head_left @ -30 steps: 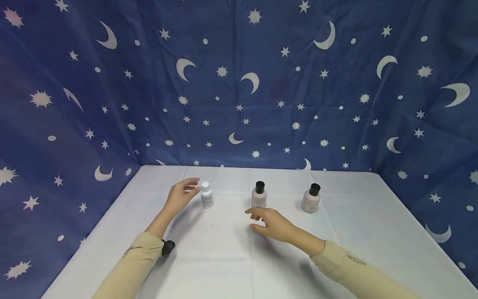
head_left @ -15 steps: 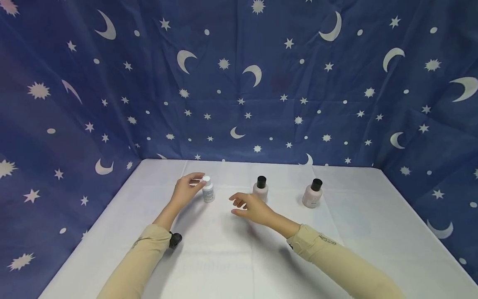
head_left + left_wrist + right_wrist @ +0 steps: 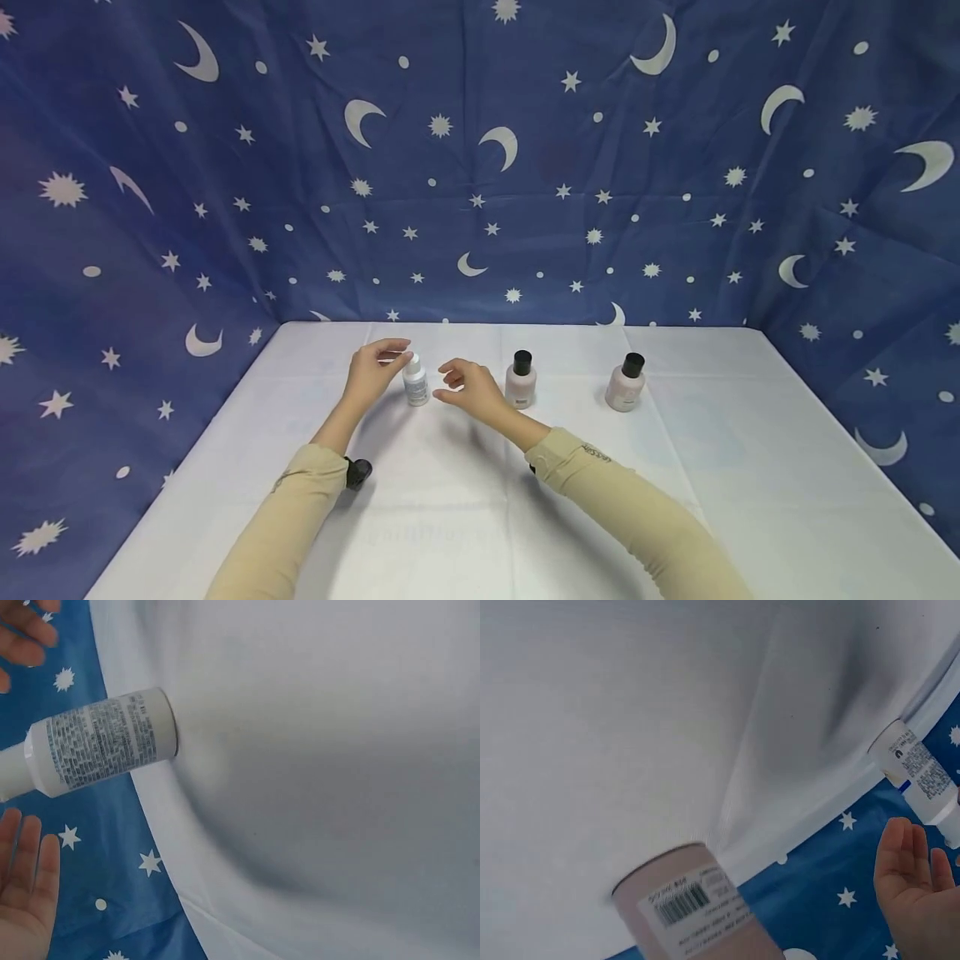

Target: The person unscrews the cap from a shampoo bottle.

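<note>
On the table (image 3: 435, 525), the white bottle (image 3: 416, 386) stands upright between my left hand (image 3: 370, 372) and right hand (image 3: 477, 394), fingers parted from thumbs; whether the left touches it, I cannot tell. I judge work barely begun: it and 2 pink bottles (image 3: 520, 388) (image 3: 624, 390) are capped, none lifted. Its label (image 3: 101, 741) is unreadable; 1 barcode (image 3: 681, 904) shows on pink.

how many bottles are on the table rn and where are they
3: the white bottle between the left hand and right hand; the middle pink bottle just right of the right hand; the far-right pink bottle. None looks fully hidden.
</note>
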Action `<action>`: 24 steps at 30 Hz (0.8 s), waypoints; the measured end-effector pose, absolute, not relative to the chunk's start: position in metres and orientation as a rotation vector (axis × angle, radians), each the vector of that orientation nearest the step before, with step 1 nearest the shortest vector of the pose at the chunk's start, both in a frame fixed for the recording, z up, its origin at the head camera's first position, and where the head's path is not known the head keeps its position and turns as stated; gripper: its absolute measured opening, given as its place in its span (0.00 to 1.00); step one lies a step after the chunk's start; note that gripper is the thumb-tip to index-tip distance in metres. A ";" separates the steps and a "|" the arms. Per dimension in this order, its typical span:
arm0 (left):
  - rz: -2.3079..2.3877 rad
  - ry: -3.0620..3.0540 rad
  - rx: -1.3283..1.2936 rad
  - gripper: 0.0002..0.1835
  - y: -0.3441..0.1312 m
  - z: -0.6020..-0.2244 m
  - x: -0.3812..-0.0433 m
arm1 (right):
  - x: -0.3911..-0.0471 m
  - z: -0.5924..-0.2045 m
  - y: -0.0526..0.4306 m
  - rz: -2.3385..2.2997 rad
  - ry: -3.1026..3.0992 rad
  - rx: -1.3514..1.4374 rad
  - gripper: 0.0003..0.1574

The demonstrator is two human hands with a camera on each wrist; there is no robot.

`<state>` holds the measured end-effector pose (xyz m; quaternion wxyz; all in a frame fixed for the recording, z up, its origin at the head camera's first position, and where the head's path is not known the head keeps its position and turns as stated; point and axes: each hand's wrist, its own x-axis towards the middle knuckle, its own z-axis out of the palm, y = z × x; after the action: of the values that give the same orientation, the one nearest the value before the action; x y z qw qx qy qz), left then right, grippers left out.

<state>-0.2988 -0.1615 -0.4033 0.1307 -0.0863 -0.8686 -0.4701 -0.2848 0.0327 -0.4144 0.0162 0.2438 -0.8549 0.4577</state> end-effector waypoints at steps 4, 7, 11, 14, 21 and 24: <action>-1.368 -2.531 -0.276 0.16 -0.164 -0.403 -0.302 | -0.294 -0.420 0.021 1.431 -2.694 0.705 0.24; -1.373 -2.530 -0.321 0.16 -0.165 -0.404 -0.303 | -0.300 -0.424 0.013 1.434 -2.708 0.680 0.25; -1.406 -2.533 -0.361 0.17 -0.166 -0.409 -0.304 | -0.304 -0.428 0.004 1.453 -2.725 0.617 0.26; -1.438 -2.523 -0.378 0.18 -0.166 -0.412 -0.304 | -0.306 -0.430 -0.002 1.484 -2.724 0.588 0.28; -1.462 -2.544 -0.418 0.18 -0.165 -0.411 -0.306 | -0.310 -0.435 -0.009 1.573 -2.723 0.605 0.28; -1.443 -2.557 -0.415 0.18 -0.163 -0.411 -0.307 | -0.312 -0.438 -0.010 1.536 -2.739 0.608 0.25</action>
<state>-0.3067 -0.1634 -0.4115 0.0879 -0.1394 -0.8590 -0.4847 -0.3122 -0.0103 -0.4375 -0.0284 0.1902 -0.8559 0.4800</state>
